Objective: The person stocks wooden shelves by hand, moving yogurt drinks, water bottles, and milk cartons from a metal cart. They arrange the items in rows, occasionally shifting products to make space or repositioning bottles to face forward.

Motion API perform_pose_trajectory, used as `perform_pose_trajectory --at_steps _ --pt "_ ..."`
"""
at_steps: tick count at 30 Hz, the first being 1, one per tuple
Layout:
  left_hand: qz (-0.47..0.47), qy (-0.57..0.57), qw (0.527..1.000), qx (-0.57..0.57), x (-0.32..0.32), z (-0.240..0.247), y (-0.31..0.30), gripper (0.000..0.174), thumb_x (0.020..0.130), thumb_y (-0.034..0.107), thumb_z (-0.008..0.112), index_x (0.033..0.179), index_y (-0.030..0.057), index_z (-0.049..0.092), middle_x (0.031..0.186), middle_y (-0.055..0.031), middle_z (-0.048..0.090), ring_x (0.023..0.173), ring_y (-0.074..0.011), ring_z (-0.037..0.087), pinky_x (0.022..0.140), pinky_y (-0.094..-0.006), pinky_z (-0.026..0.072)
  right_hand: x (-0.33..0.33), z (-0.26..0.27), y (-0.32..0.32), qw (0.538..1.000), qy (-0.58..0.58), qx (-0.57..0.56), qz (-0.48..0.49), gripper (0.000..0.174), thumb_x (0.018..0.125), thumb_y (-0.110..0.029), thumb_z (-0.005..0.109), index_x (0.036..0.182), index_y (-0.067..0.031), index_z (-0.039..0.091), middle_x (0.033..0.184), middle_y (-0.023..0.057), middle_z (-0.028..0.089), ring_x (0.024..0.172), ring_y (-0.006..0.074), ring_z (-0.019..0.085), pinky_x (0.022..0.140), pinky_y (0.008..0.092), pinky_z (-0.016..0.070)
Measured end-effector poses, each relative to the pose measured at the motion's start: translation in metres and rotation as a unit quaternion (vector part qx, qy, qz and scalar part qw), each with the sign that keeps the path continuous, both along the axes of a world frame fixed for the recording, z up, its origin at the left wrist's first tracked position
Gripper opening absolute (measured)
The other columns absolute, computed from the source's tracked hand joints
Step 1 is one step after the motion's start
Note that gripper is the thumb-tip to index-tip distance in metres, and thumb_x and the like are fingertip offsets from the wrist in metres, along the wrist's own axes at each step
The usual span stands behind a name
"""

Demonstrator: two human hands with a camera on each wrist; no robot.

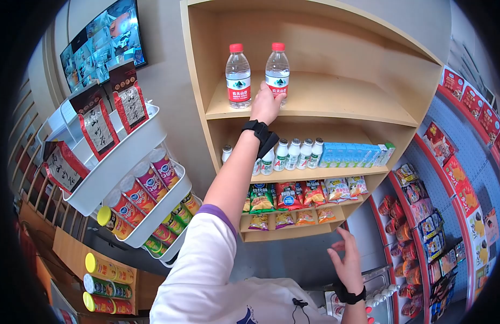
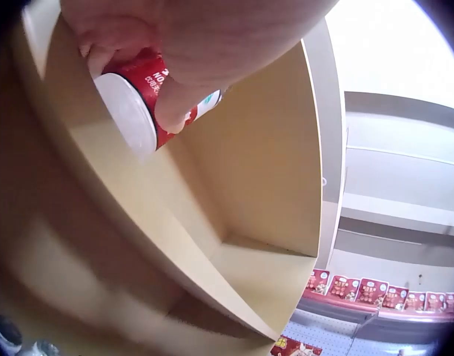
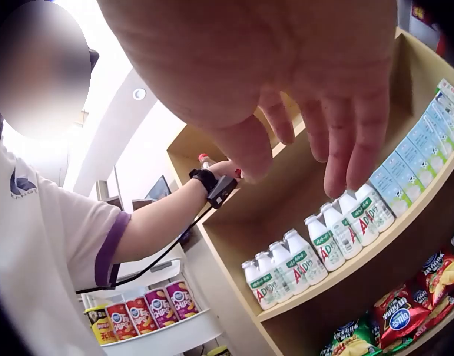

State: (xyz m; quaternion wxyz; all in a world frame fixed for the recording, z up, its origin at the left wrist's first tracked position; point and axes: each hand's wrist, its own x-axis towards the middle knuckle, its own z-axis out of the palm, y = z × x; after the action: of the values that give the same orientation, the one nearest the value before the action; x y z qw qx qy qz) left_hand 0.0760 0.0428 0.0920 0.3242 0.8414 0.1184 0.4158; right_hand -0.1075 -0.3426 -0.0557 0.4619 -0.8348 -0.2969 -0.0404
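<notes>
On the top shelf, my left hand grips a clear water bottle with a red cap and red-and-white label, low on its body. In the left wrist view, thumb and fingers wrap the red label, and the bottle's pale base shows near the shelf edge. A matching water bottle stands upright just to the left. My right hand hangs at the lower right, away from the shelves, holding nothing. Its fingers are loosely spread in the right wrist view, above white milk-drink bottles.
Below are a shelf with blue cartons and shelves of snack bags. A white cart with tea packs and chip cans stands left. Red-edged racks line the right; a screen hangs upper left.
</notes>
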Motion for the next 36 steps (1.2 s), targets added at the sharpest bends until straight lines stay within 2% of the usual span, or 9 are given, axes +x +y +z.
perform_pose_trajectory --at_steps 9,11,13,18,20,23,27,32,36 --pt "-0.01 -0.02 1.0 0.019 -0.025 -0.009 0.0 0.059 0.083 0.017 0.071 0.126 -0.0074 0.038 0.115 -0.0307 0.059 0.107 -0.0437 0.059 0.09 -0.0457 0.0499 -0.004 -0.022 -0.015 0.999 0.05 -0.003 -0.002 0.058 0.08 0.004 0.068 0.133 -0.0034 0.046 0.125 0.0161 0.052 0.084 0.0212 0.063 0.079 0.0317 0.0526" --pt "0.1 -0.168 0.961 0.195 -0.051 -0.017 -0.027 0.062 0.085 0.018 0.071 0.133 -0.0043 0.039 0.118 -0.0242 0.061 0.107 -0.0389 0.062 0.09 -0.0422 0.0504 -0.004 -0.023 -0.019 0.998 0.056 -0.002 -0.005 0.058 0.08 0.004 0.067 0.133 -0.0034 0.046 0.126 0.0161 0.052 0.084 0.021 0.063 0.079 0.0316 0.0526" --pt "0.069 -0.147 0.971 0.174 -0.085 -0.019 -0.038 0.066 0.083 0.015 0.072 0.137 -0.0016 0.039 0.121 -0.0208 0.061 0.108 -0.0359 0.062 0.09 -0.04 0.0505 -0.004 -0.027 -0.024 0.998 0.061 -0.001 -0.012 0.056 0.08 0.006 0.066 0.132 -0.0035 0.047 0.125 0.0156 0.052 0.084 0.0201 0.063 0.078 0.0312 0.0526" --pt "0.223 -0.236 0.911 0.255 -0.097 -0.004 0.018 0.074 0.081 0.015 0.074 0.141 0.0002 0.034 0.121 -0.0214 0.06 0.113 -0.0341 0.06 0.093 -0.0395 0.0492 -0.006 -0.041 -0.044 0.994 0.103 0.014 -0.044 0.055 0.08 0.007 0.066 0.131 -0.0031 0.048 0.123 0.0143 0.052 0.083 0.0184 0.063 0.076 0.0298 0.0527" --pt "0.159 -0.09 0.972 0.145 -0.084 -0.006 0.043 0.09 0.08 0.019 0.075 0.147 -0.0019 0.019 0.123 -0.0255 0.058 0.112 -0.0379 0.059 0.091 -0.0434 0.0498 -0.007 -0.046 -0.046 0.99 0.124 0.018 -0.06 0.055 0.08 0.008 0.065 0.131 -0.0025 0.048 0.122 0.0133 0.053 0.082 0.0171 0.062 0.074 0.0292 0.0528" --pt "0.083 -0.028 0.992 0.089 -0.07 -0.008 0.051 0.096 0.08 0.021 0.076 0.149 -0.0021 0.012 0.124 -0.0259 0.057 0.112 -0.0382 0.059 0.091 -0.0435 0.0499 -0.01 -0.06 -0.048 0.991 0.114 0.018 -0.065 0.055 0.08 0.008 0.065 0.131 -0.0023 0.048 0.122 0.013 0.053 0.081 0.0167 0.062 0.074 0.0289 0.0526" --pt "0.083 -0.027 0.99 0.109 -0.064 -0.008 0.049 0.093 0.081 0.022 0.075 0.147 -0.003 0.014 0.115 -0.0255 0.063 0.107 -0.0381 0.062 0.088 -0.0435 0.0508 -0.016 -0.067 -0.052 0.988 0.135 0.022 -0.069 0.055 0.081 0.008 0.064 0.132 -0.0023 0.047 0.123 0.0132 0.053 0.081 0.0168 0.061 0.074 0.0285 0.0526" --pt "0.071 -0.003 0.991 0.113 -0.054 -0.01 0.058 0.09 0.083 0.03 0.073 0.149 0.0058 0.016 0.117 -0.0243 0.062 0.108 -0.0394 0.061 0.09 -0.0457 0.0492 -0.026 -0.08 -0.069 0.979 0.17 0.054 -0.099 0.053 0.083 0.005 0.064 0.132 -0.0026 0.047 0.122 0.0133 0.053 0.082 0.0166 0.061 0.075 0.0276 0.0519" --pt "0.043 -0.061 0.98 0.184 -0.045 -0.021 0.071 0.071 0.085 0.027 0.07 0.142 0.0053 0.034 0.125 -0.0188 0.058 0.116 -0.0356 0.057 0.095 -0.0445 0.0454 -0.039 -0.091 -0.097 0.977 0.141 0.041 -0.151 0.052 0.084 0.002 0.065 0.133 -0.0042 0.048 0.121 0.0116 0.054 0.085 0.0162 0.06 0.078 0.0288 0.0507"
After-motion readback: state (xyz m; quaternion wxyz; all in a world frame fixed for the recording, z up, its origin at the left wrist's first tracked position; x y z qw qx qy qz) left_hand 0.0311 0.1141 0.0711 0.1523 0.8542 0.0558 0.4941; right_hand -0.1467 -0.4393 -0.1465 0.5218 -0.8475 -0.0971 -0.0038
